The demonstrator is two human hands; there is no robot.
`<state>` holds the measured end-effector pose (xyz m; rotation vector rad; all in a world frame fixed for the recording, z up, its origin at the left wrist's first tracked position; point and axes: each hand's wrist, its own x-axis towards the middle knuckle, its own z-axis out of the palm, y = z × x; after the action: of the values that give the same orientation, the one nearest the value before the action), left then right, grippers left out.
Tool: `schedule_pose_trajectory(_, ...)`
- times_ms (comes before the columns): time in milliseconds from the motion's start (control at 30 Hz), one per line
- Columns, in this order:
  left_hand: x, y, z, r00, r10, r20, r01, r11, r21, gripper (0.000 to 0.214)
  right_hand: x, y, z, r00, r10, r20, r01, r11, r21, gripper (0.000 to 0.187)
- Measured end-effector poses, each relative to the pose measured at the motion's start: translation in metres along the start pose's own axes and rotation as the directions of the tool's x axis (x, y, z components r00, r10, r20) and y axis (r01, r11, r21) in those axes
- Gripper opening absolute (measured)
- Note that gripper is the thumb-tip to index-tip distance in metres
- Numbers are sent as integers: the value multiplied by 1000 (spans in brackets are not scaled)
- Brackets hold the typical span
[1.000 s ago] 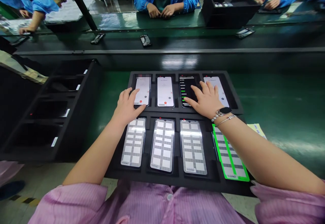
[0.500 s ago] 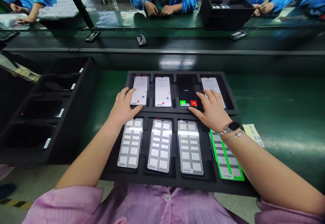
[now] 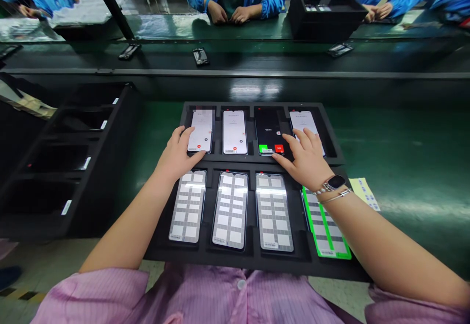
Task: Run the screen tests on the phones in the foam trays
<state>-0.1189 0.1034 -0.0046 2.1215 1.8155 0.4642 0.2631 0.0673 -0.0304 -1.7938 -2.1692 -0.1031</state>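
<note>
Several smartphones lie face up in a black tray (image 3: 227,163), in two rows of pockets. My left hand (image 3: 176,153) is open, fingers spread over the left edge of a white-screened phone (image 3: 201,127) in the far row. My right hand (image 3: 304,157) is open too, its thumb near the lower edge of a black-screened phone (image 3: 267,126) with green and red buttons. Its fingers partly cover another white-screened phone (image 3: 301,119). Between the hands lies a phone (image 3: 234,130) with a white screen. The near row shows grey-and-white block patterns; a green-marked phone (image 3: 326,231) sits under my right wrist.
At left stands a black tray (image 3: 125,118) with dark phones. A yellow label sheet (image 3: 363,192) lies right of my tray. Phone parts (image 3: 200,56) rest on the dark belt (image 3: 257,58) ahead. Blue-sleeved co-workers sit across, beside a black box (image 3: 323,18).
A small white spot now shows on the black-screened phone near my right fingers. The parts on the belt have shifted slightly left. My hands hold nearly the same pose.
</note>
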Motion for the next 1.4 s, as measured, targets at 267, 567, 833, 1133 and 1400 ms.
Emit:
schedule_pose_trajectory(267, 0, -1, 1, 1000, 11, -8, -11, 1000, -5, 75, 0, 0, 1, 1000, 4, -7, -4, 1000, -4, 71)
schedule_pose_trajectory(567, 0, -2, 2, 1000, 9, -20, -9, 1000, -21, 76, 0, -1, 2, 999, -8, -39, 9, 1000, 26, 68)
schedule_pose_trajectory(833, -5, -12, -1, 967, 89, -241, -117, 987, -106, 57, 1, 9, -22, 987, -39, -159, 53, 995, 86, 49)
schedule_pose_trajectory(1133, -100, 42, -41, 969, 235, -72, -245, 935, -254, 47, -50, 0, -82, 976, -47, -211, 101, 963, 251, 42)
schedule_pose_trajectory(1400, -92, 70, -2, 921, 371, -115, -387, 901, -195, 33, -3, -11, -28, 999, 24, 22, -30, 946, 322, 44)
